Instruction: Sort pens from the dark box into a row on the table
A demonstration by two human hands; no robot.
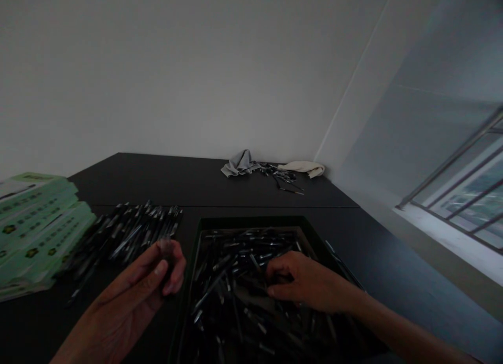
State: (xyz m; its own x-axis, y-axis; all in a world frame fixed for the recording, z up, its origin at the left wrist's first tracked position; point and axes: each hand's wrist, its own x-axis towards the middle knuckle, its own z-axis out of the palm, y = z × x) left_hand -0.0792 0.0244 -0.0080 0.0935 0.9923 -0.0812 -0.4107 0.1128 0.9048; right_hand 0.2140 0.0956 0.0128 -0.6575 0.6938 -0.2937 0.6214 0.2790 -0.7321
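My left hand is to the left of a dark tray, thumb and fingers closed around dark, slim pens. Only a clear, blurred end shows above the fingers, so how many it holds is hard to tell. My right hand reaches into the tray, its fingers curled down among loose black pens with clear and silvery parts. Whatever is between those fingertips is hidden. Beyond my left hand, a pile of similar pens lies side by side on the black table.
Green printed packets are fanned out at the left. Farther back lie a grey cloth, more pens and a cream cloth. One pen rests beside the tray's right edge. A barred window is at the right.
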